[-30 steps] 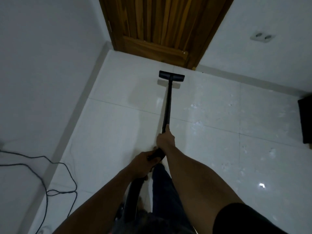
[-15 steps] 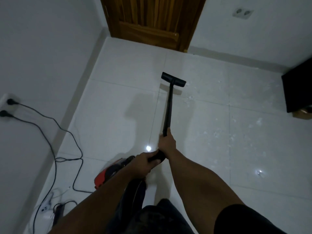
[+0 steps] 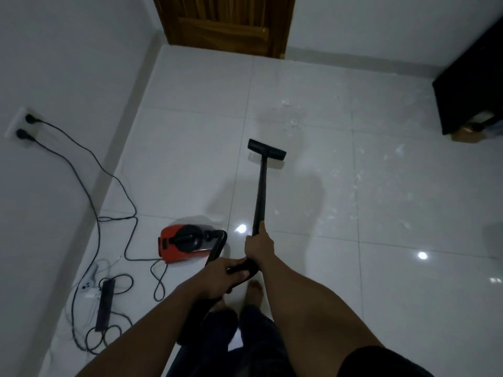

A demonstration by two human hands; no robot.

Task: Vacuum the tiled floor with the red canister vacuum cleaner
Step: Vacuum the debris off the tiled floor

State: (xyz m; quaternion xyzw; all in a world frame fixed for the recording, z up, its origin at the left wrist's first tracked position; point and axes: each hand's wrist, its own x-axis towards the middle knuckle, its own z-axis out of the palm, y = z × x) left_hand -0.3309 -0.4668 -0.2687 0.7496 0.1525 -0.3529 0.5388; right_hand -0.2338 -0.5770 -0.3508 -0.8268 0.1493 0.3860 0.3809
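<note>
The red canister vacuum (image 3: 185,244) sits on the white tiled floor (image 3: 408,281), left of my feet. Its black wand (image 3: 260,191) runs forward to a flat black floor head (image 3: 266,149) resting on the tiles. My right hand (image 3: 259,245) grips the wand low on the tube. My left hand (image 3: 221,276) holds the curved handle end just behind it, where the black hose (image 3: 216,250) bends back to the canister. Small white scraps (image 3: 353,183) lie scattered on the tiles right of the floor head.
Black cables (image 3: 89,170) run from a wall socket (image 3: 23,126) on the left down to a power strip (image 3: 104,304) on the floor. A wooden door (image 3: 226,23) stands at the far corner. Dark furniture (image 3: 473,91) stands at the right, with a cardboard box (image 3: 466,134) beneath it.
The floor head has been pulled back from the door toward me. The view has drawn back, bringing the red canister, cables and power strip into sight. Both hands keep their grip.
</note>
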